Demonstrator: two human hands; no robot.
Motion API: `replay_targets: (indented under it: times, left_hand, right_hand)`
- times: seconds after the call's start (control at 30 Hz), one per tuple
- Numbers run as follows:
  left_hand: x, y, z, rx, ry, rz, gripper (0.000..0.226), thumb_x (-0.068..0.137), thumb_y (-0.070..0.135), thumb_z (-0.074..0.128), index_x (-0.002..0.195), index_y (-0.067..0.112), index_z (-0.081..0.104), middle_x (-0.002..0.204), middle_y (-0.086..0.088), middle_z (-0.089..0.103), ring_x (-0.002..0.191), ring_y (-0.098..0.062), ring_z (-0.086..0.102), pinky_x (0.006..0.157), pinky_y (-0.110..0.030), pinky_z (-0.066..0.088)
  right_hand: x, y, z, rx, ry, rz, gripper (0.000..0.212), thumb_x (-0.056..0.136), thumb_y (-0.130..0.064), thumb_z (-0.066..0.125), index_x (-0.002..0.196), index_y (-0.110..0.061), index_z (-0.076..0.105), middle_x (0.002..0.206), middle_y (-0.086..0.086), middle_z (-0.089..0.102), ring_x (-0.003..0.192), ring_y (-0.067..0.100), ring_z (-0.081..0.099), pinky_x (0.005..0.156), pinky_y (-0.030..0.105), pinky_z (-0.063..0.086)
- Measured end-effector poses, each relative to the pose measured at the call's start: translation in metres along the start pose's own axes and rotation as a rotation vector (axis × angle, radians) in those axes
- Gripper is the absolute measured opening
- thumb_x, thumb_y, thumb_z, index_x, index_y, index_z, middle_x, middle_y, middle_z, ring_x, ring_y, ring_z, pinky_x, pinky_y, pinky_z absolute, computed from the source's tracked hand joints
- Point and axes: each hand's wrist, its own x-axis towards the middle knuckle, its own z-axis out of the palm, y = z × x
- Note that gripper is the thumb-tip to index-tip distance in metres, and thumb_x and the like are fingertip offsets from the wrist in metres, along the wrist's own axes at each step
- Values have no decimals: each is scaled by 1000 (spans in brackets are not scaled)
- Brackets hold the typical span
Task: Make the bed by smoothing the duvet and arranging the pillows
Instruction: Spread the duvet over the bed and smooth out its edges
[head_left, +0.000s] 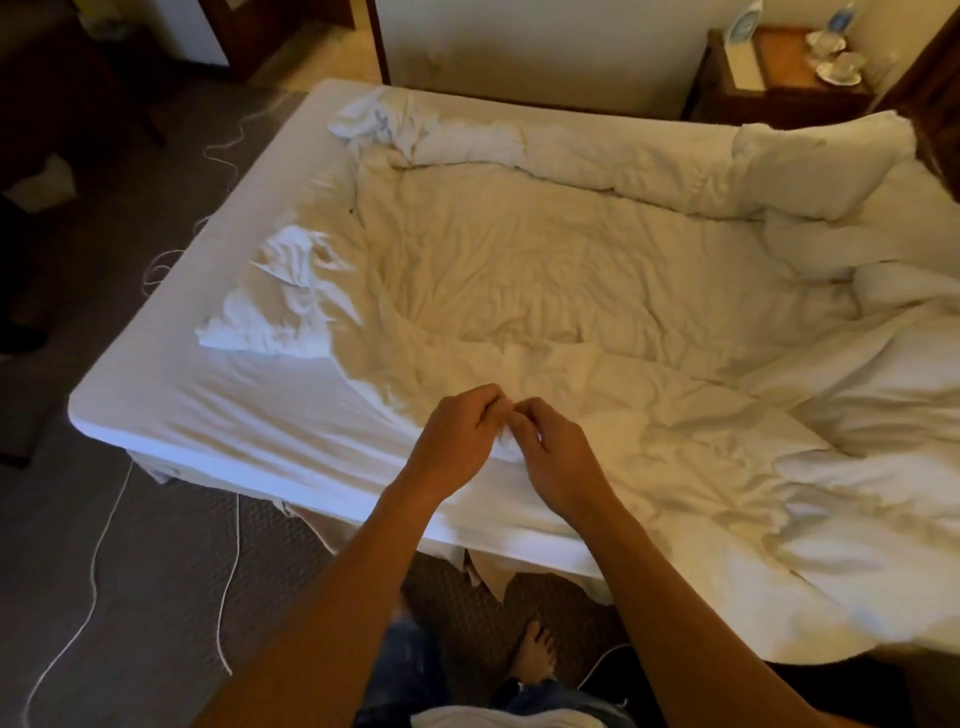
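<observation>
At the near edge of the bed (218, 447) our left hand (457, 436) and right hand (558, 457) pinch the crumpled duvet (545, 270), which sprawls across the mattress toward the right.

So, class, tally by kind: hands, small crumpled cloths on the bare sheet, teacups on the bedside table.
Hands: 2 (left hand, right hand, both pinching the duvet)
Crumpled cloths: 2
Teacups: 2
Total: 6

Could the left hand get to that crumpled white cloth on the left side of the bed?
Probably yes. The left hand pinches the duvet edge, so it must let go; only bare sheet lies between it and the crumpled cloth.
</observation>
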Motion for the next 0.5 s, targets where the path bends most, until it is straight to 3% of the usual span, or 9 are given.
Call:
replay_targets:
  times: [0.1, 0.2, 0.27, 0.33, 0.4, 0.5]
  left_hand:
    - [5, -17, -21, 2, 1, -10, 18, 102, 25, 47, 85, 27, 51, 70, 5, 60, 65, -8, 58, 63, -32, 47]
    - [23, -48, -50, 121, -88, 53, 24, 100, 35, 46, 80, 24, 52, 67, 0, 57, 64, -15, 55, 66, -44, 47]
    - [37, -72, -68, 183, -116, 117, 34, 96, 48, 46, 74, 23, 53, 65, 1, 54, 64, -13, 53, 67, -45, 46]
    - [52, -88, -85, 195, -140, 146, 37, 93, 53, 46, 72, 23, 51, 65, 4, 52, 64, -12, 52, 65, -41, 46]
    - [66, -91, -101, 136, -147, 165, 37, 96, 48, 48, 69, 23, 40, 59, 4, 41, 56, -10, 39, 58, -37, 40]
    - [85, -78, -122, 39, -160, 198, 39, 100, 35, 51, 66, 28, 36, 57, 5, 34, 54, -8, 32, 55, -31, 30]
  right_hand:
    - [9, -3, -3, -43, -21, 55, 38, 103, -32, 47, 68, -19, 50, 58, -3, 48, 54, 5, 45, 54, 24, 32]
    - [24, -9, -12, -6, 147, 93, 42, 104, -31, 47, 64, -15, 49, 57, -3, 47, 54, 4, 46, 53, 20, 31]
    - [35, -17, -17, 0, 253, 130, 43, 104, -27, 48, 62, -21, 45, 56, -6, 45, 53, 2, 47, 53, 19, 32]
    - [45, -23, -15, -24, 309, 177, 43, 104, -26, 48, 62, -22, 43, 56, -6, 45, 52, 2, 45, 53, 20, 31]
    - [52, -28, -4, -66, 317, 247, 40, 104, -26, 47, 65, -19, 45, 59, -4, 48, 55, 5, 45, 56, 31, 30]
    - [64, -47, 26, -63, 298, 228, 22, 101, -27, 52, 85, -17, 63, 80, -1, 63, 75, 14, 56, 68, 32, 41]
